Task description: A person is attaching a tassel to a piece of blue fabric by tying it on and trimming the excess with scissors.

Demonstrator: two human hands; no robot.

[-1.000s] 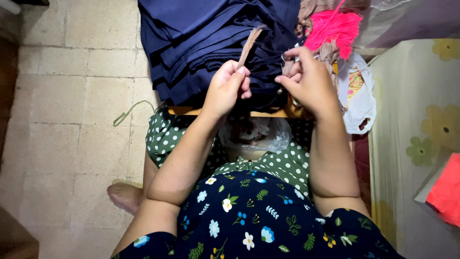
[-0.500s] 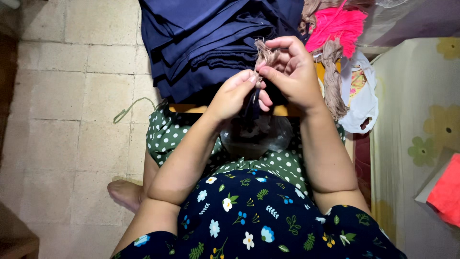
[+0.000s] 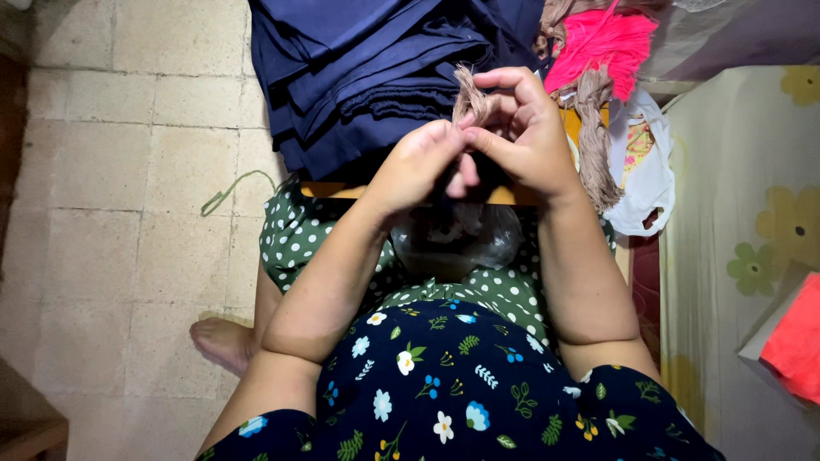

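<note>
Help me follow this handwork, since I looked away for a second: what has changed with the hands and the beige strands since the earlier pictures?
The hands, apart a second ago, have come together. The beige strands, then a flat strip in the left hand, are now a folded bunch pinched by both, the right hand curled over it. The navy cloth pile, the pink bundle and the clear bag on the lap stayed.

The person wears a dark navy top (image 3: 444, 401) printed with small white and blue flowers and green leafy sprigs (the sleeves end above the elbow). Below it shows a green garment (image 3: 299, 243) dotted with white spots. Both forearms and one foot (image 3: 224, 341) are bare.
</note>
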